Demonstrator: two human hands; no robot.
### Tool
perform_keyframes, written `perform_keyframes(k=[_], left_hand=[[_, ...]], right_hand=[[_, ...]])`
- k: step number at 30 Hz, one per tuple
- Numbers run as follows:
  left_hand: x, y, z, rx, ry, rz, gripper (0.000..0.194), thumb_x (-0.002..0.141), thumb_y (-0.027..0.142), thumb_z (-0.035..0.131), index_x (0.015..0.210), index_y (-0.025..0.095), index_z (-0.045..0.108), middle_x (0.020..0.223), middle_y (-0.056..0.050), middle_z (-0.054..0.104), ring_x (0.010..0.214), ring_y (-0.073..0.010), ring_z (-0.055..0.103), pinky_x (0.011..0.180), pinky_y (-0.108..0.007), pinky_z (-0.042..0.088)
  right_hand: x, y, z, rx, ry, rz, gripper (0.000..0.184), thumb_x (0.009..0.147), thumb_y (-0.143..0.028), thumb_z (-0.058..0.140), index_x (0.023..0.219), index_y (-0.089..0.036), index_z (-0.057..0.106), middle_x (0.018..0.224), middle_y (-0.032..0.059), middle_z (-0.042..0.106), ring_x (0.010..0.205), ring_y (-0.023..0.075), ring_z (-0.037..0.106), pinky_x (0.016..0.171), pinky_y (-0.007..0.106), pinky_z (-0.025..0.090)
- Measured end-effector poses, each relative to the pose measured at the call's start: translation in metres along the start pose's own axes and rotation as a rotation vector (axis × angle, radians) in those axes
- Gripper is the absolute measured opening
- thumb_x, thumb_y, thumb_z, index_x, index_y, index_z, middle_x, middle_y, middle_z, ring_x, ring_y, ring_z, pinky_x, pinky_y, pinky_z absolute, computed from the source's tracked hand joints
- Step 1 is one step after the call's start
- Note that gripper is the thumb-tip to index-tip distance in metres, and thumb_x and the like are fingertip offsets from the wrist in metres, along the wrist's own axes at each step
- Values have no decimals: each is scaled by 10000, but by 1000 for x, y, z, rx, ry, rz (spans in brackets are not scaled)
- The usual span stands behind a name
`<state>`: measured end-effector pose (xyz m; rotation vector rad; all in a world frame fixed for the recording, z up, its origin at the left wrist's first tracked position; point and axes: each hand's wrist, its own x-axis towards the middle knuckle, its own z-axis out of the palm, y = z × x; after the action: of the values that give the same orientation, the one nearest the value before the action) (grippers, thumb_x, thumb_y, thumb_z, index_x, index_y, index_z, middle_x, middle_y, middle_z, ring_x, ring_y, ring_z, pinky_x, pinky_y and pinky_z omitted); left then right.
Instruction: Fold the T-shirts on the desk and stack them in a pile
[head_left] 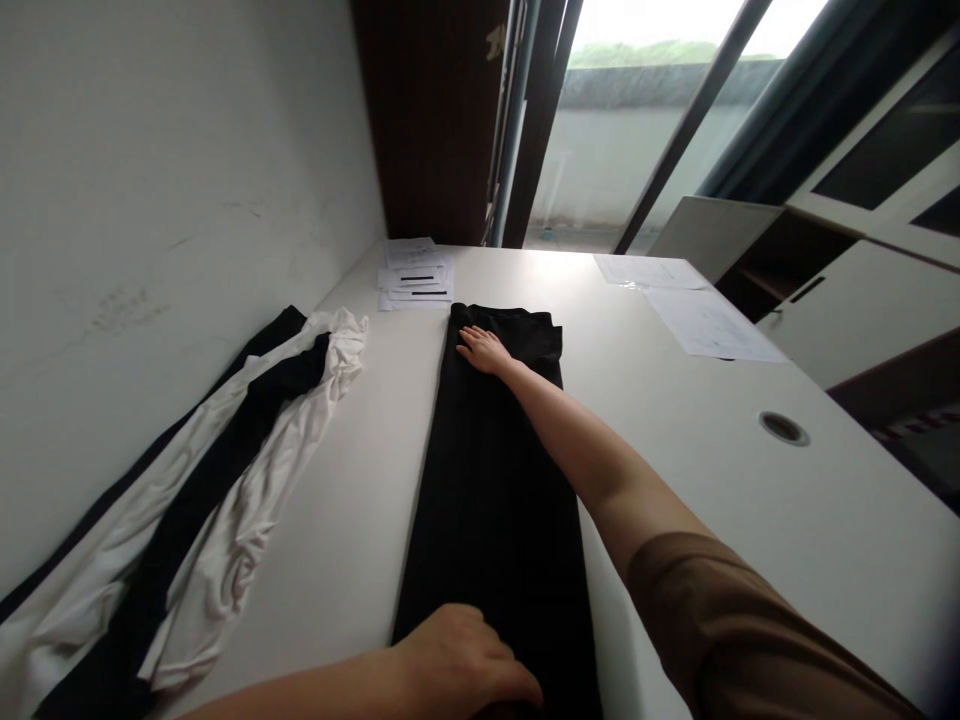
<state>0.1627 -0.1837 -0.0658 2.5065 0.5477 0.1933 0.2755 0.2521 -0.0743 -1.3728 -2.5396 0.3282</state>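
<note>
One pair of black trousers is lying on the desk, its long axis running from near to far | right hand is resting, spread flat, at the far end | left hand is curling over the near part; whether pinching, I cannot tell

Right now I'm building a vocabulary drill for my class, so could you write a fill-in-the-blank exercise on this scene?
1. The right hand lies flat on a long garment whose colour is ____.
2. The left hand is nearer the camera than the ____ hand.
3. Beside the wall, the crumpled clothes are black and ____.
4. The sleeve on the right arm is ____.

Missing words: black; right; white; brown.
</note>
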Motion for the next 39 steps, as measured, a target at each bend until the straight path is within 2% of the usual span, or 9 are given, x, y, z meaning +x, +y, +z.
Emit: perform_keyframes(k=[3, 10, 13, 15, 19, 24, 31, 35, 39], left_hand=[[1, -3, 12, 50, 27, 3, 211, 999, 435, 594, 1119, 283, 678, 688, 39, 668, 615, -130, 579, 563, -291, 307], [4, -11, 32, 56, 72, 46, 227, 1025, 455, 554, 1141, 301, 674, 645, 58, 649, 565, -121, 557, 519, -302, 280], [7, -12, 25, 49, 102, 39, 227, 1021, 444, 566, 1153, 287, 662, 639, 62, 628, 565, -119, 554, 521, -283, 329], [6, -12, 9, 67, 126, 6, 239, 996, 440, 602, 1139, 258, 659, 677, 42, 635, 619, -130, 578, 573, -267, 398], [-2, -6, -37, 102, 212, -172, 375, 899, 425, 676, 1218, 236, 626, 1055, -60, 698, 997, -236, 627, 893, -372, 498], [-8, 4, -65, 116, 116, -109, 596, 938, 464, 606, 1474, 234, 483, 1583, -113, 435, 1464, -345, 364, 1237, -594, 199], [-6, 5, -64, 109, -7, -81, 739, 981, 519, 540, 1616, 227, 300, 1690, -123, 236, 1557, -364, 197, 1249, -637, 74], [-6, 5, -67, 93, -24, -58, 812, 953, 586, 571, 1621, 219, 291, 1691, -141, 219, 1561, -383, 170, 1239, -663, 28], [-5, 6, -63, 122, -25, 27, 786, 910, 511, 665, 1579, 213, 380, 1673, -138, 278, 1544, -391, 229, 1241, -671, 56]], right_hand=[[17, 9, 4, -29, -43, 67, 624, 1054, -532, 386, 1596, -223, 375, 1684, 81, 235, 1561, 297, 171, 1260, 508, 144], [50, 13, 8, -38, -85, 184, 675, 1035, -640, 330, 1620, -304, 305, 1699, 85, 175, 1562, 362, 113, 1193, 712, 54], [58, 10, 8, -41, -80, 229, 681, 1031, -659, 310, 1618, -314, 307, 1704, 84, 150, 1567, 359, 86, 1177, 736, 29], [58, 12, 6, -38, -68, 219, 682, 1026, -662, 331, 1612, -314, 322, 1701, 77, 164, 1568, 347, 99, 1187, 722, 32], [41, 30, -2, -12, -53, 104, 627, 1034, -624, 377, 1572, -306, 417, 1669, 56, 283, 1555, 302, 199, 1240, 605, 130], [-5, 67, -17, -112, -3, 15, 578, 1051, -541, 403, 1548, -252, 472, 1635, 85, 355, 1520, 281, 306, 1239, 467, 243], [-60, 118, -25, -114, 45, 112, 582, 1051, -569, 376, 1559, -294, 450, 1652, 45, 326, 1542, 273, 256, 1252, 494, 216], [-61, 141, -23, -57, 80, 193, 591, 1049, -564, 365, 1573, -297, 425, 1668, 24, 287, 1556, 264, 213, 1260, 483, 203], [-55, 141, -23, -68, 84, 259, 604, 1038, -577, 375, 1574, -302, 420, 1671, 27, 281, 1551, 276, 220, 1260, 514, 181]])
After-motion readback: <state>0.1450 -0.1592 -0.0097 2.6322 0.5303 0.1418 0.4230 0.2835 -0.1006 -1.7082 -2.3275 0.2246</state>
